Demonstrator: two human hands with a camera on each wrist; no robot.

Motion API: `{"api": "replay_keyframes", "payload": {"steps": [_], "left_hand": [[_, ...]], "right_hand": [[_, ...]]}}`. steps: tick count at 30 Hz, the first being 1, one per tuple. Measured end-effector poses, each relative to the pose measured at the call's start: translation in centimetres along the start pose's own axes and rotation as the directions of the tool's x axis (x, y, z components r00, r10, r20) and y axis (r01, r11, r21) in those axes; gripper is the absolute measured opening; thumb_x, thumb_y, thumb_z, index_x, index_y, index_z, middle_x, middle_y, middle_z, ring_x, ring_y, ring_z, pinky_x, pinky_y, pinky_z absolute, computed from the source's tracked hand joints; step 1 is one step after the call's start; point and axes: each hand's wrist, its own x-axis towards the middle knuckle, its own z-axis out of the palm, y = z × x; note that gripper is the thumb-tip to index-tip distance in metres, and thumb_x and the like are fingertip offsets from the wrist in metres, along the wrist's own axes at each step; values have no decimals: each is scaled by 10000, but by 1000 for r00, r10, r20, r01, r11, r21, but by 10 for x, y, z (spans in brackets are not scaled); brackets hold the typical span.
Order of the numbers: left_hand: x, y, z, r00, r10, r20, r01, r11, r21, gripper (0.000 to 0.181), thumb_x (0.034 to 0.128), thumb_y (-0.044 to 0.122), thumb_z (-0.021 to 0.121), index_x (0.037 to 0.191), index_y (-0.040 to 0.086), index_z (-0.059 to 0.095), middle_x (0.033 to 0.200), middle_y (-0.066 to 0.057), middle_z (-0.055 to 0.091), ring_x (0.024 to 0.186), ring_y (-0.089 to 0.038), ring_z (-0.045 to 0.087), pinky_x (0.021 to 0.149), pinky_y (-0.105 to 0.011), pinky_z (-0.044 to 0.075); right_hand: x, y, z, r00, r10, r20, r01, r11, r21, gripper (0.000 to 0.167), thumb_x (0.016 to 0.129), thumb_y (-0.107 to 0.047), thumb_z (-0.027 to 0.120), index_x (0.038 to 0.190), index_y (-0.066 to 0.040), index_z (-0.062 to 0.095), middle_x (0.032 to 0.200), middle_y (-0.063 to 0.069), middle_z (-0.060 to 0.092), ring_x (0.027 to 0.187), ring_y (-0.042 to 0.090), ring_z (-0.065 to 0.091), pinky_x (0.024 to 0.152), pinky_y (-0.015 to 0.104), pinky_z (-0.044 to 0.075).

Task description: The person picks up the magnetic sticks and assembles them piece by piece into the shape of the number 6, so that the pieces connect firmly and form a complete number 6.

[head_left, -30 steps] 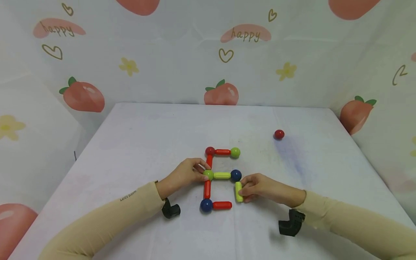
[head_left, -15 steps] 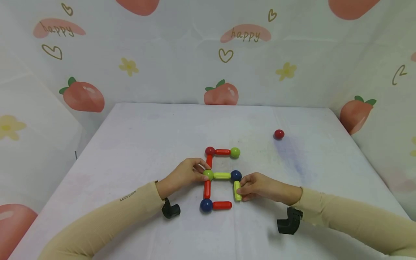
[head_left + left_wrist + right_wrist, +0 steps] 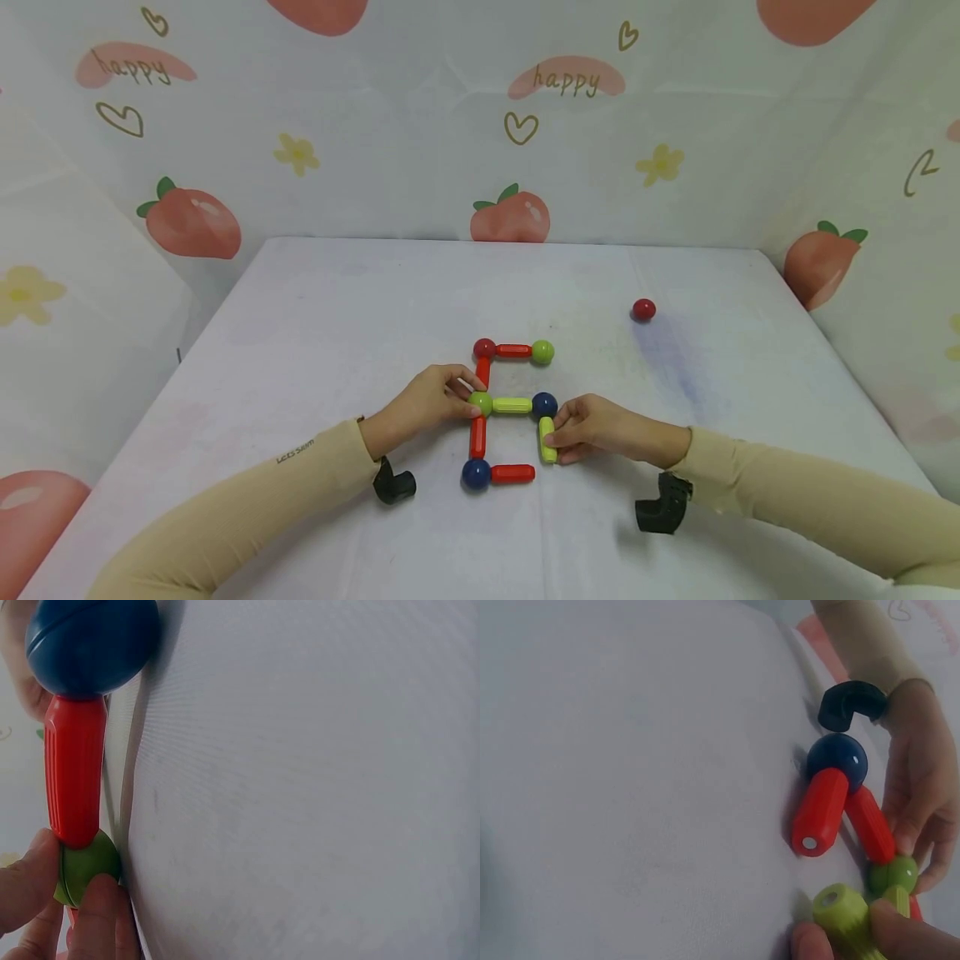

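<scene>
My left hand (image 3: 435,396) pinches a green ball (image 3: 482,405) at the middle of a joined figure of magnetic rods and balls. In the left wrist view, the thumb and fingers close round that green ball (image 3: 91,864). My right hand (image 3: 603,429) holds a yellow-green rod (image 3: 547,440) by its side. Its far end meets a dark blue ball (image 3: 544,406), and its near end, with a metal disc, is free in the right wrist view. A yellow-green crossbar rod (image 3: 512,406) joins the green and blue balls.
Red rods run to a red ball (image 3: 485,349) above and a blue ball (image 3: 476,474) below. A red rod (image 3: 513,474) points right from the lower ball, its end loose. A green ball (image 3: 543,352) ends the top arm. One red ball (image 3: 643,310) lies apart, back right.
My right hand has moved slightly left and away from me, bringing the yellow-green rod's far end up to the dark blue ball. The left hand has stayed on the green ball.
</scene>
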Motion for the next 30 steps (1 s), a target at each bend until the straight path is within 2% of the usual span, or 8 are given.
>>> {"api": "replay_keyframes", "payload": {"steps": [8, 24, 30], "left_hand": [[0, 1, 0, 1000, -4, 3, 4, 1000, -1, 243, 842, 68, 821, 1063, 97, 725, 1030, -99, 737, 887, -167, 662, 769, -260, 546], [0, -1, -1, 1000, 11, -6, -11, 1000, 8, 240, 838, 82, 828, 1056, 104, 730, 1008, -94, 740, 902, -168, 660, 752, -249, 524], [-1, -1, -2, 1000, 2, 10, -2, 1000, 11, 241, 846, 83, 821, 1065, 110, 723, 1020, -102, 737, 907, -176, 661, 727, -243, 538]], "right_hand": [[5, 0, 1, 999, 9, -32, -11, 997, -70, 235, 923, -160, 761, 987, -24, 581, 712, 12, 702, 590, 65, 674, 610, 197, 573], [6, -3, 0, 1000, 17, -26, -19, 996, -89, 238, 916, -162, 769, 956, -31, 574, 688, 13, 700, 577, 59, 672, 595, 203, 575], [4, -5, 1, 999, 20, -27, -22, 995, -96, 234, 919, -164, 765, 943, -31, 574, 683, 13, 695, 573, 57, 670, 595, 199, 572]]}}
